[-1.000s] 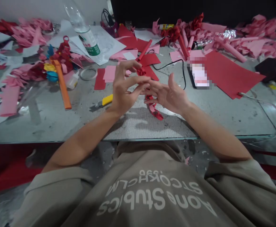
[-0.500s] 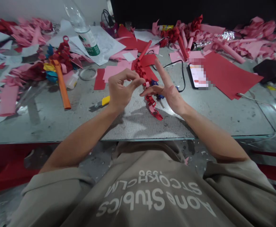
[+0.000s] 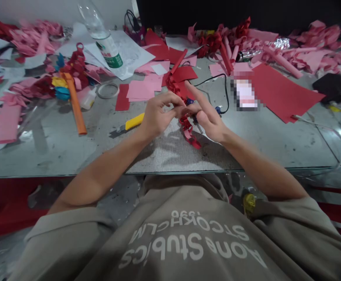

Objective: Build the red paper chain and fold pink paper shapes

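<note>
My left hand (image 3: 162,115) is closed in a pinch, its fingertips meeting those of my right hand over the middle of the table. What the left fingertips hold, if anything, is too small to tell. My right hand (image 3: 209,117) has its index finger stretched out and the other fingers bent towards the left fingertips. Beneath both hands lies a red and pink paper chain (image 3: 189,134), partly hidden by them. A yellow cutter knife (image 3: 134,121) rests beside my left wrist. Pink paper sheets (image 3: 141,89) and a red strip (image 3: 122,97) lie beyond it.
A plastic bottle (image 3: 108,48) stands at the back left. To the left lies an orange paper roll (image 3: 76,107). On the right are a phone (image 3: 245,93), a large red sheet (image 3: 281,93) and a black box (image 3: 332,88). Crumpled pink paper (image 3: 313,58) lines the back.
My left hand has moved right, and the fingertips of both hands have come together. The right hand's fingers have bent inward. More of the yellow knife shows.
</note>
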`<control>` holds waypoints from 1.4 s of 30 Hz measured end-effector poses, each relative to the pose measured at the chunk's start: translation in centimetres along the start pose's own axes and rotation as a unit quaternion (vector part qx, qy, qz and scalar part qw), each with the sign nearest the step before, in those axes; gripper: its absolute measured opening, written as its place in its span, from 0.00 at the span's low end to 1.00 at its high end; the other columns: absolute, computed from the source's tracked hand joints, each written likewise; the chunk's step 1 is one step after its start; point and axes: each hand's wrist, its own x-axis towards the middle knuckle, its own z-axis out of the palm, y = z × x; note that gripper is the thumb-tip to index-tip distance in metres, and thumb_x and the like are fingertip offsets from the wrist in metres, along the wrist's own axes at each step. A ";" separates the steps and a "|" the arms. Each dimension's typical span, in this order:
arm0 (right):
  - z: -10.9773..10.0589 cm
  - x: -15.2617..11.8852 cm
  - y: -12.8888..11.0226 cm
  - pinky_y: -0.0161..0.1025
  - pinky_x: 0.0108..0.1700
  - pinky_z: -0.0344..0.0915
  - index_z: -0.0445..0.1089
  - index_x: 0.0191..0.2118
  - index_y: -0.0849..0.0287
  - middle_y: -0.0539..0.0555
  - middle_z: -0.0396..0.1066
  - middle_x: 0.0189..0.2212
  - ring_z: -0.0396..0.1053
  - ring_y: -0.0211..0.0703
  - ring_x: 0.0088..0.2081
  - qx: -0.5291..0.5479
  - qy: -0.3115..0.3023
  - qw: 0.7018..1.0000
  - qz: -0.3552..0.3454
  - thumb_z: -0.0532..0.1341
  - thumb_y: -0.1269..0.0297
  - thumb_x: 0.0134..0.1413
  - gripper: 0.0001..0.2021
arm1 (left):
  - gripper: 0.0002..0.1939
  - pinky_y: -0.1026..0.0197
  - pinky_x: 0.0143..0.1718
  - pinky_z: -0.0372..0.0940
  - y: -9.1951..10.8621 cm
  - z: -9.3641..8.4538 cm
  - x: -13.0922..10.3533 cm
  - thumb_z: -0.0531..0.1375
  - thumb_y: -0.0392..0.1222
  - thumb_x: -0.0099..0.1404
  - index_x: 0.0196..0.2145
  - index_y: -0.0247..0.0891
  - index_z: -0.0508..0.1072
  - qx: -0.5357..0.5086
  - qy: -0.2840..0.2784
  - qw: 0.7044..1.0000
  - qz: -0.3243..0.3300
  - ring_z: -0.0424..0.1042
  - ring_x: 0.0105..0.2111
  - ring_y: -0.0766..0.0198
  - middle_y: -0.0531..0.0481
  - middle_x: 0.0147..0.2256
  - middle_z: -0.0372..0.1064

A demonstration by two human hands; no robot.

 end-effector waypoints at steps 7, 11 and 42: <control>-1.8 0.6 -2.3 0.39 0.22 0.53 0.66 0.72 0.49 0.42 0.53 0.12 0.44 0.39 0.15 0.154 -0.024 0.987 0.045 0.43 0.24 0.68 0.43 | 0.15 0.56 0.40 0.72 -0.4 0.0 0.1 0.74 0.57 0.68 0.34 0.44 0.81 -0.057 0.018 0.997 -0.043 0.77 0.33 0.63 0.54 0.32 0.79; -2.3 0.6 -2.7 0.39 0.23 0.56 0.69 0.69 0.48 0.40 0.51 0.13 0.43 0.37 0.16 0.157 -0.014 0.984 0.077 0.50 0.21 0.62 0.44 | 0.20 0.60 0.28 0.67 0.5 0.6 -0.1 0.68 0.61 0.73 0.34 0.44 0.73 -0.154 -0.005 0.987 -0.043 0.70 0.23 0.68 0.56 0.25 0.71; -3.1 2.2 0.0 0.39 0.24 0.62 0.71 0.23 0.51 0.47 0.64 0.14 0.59 0.36 0.18 0.097 0.167 0.981 0.007 0.65 0.35 0.65 0.28 | 0.18 0.38 0.67 0.61 -0.8 -0.2 -1.4 0.65 0.43 0.72 0.58 0.45 0.80 0.187 -0.408 0.880 0.157 0.71 0.67 0.43 0.41 0.63 0.76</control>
